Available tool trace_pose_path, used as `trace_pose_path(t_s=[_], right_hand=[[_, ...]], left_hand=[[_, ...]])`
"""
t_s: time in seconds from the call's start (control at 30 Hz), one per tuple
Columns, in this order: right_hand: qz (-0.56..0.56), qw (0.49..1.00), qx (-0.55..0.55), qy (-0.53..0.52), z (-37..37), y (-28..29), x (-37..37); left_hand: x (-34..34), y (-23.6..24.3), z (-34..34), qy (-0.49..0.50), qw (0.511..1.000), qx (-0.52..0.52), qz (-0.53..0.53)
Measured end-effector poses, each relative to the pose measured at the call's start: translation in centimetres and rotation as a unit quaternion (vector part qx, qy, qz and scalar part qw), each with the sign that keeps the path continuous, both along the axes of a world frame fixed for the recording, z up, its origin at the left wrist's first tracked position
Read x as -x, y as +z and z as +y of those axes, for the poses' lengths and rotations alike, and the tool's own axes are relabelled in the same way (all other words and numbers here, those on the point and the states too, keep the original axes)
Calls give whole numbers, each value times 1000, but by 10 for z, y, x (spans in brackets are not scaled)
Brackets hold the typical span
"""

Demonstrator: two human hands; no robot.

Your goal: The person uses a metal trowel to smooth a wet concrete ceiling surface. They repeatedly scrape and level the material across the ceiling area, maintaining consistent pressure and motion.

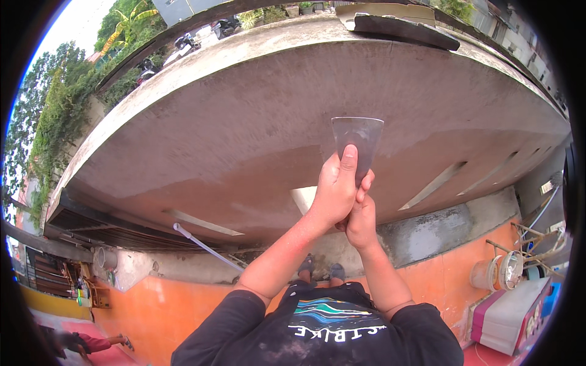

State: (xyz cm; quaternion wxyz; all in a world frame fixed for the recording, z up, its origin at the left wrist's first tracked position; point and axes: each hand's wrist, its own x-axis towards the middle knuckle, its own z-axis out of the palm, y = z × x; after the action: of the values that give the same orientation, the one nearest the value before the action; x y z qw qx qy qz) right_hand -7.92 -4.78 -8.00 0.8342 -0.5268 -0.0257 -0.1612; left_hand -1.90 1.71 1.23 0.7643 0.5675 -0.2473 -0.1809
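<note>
Both my hands are raised in front of the wall, gripping one putty knife (359, 132) with a wide grey metal blade. The blade points up and away from me, its flat edge uppermost. My left hand (332, 192) is closed round it, the thumb pressed along the blade. Lower and to the right, my right hand (362, 221) is closed round the handle end, some fingertips showing beside the blade. The handle itself is hidden by my fingers. Behind the blade is the grey-brown plastered wall (244, 110), darker and damp-looking lower down; I cannot tell whether the blade touches it.
Slanted slots (433, 186) cut through the wall. A dark curved piece (406, 32) lies on its top. A pale pipe (207, 247) leans at the left. Buckets (510, 269) stand at the right on the orange floor (207, 299). Another person's leg (113, 343) shows at lower left.
</note>
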Motion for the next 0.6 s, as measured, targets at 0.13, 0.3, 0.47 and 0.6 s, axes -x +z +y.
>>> trace_pose_path(t_s=[0.13, 0.3, 0.47, 0.6], right_hand=[[81, 995, -59, 28, 10, -28, 34], [161, 981, -103, 20, 23, -65, 46], [169, 983, -72, 9, 25, -76, 39], [189, 978, -87, -2, 34, -79, 34]], left_hand=[[23, -39, 4, 8, 992, -45, 114], [28, -88, 11, 24, 983, -97, 153], [19, -97, 13, 29, 982, -86, 165], [12, -94, 17, 14, 981, -115, 155]])
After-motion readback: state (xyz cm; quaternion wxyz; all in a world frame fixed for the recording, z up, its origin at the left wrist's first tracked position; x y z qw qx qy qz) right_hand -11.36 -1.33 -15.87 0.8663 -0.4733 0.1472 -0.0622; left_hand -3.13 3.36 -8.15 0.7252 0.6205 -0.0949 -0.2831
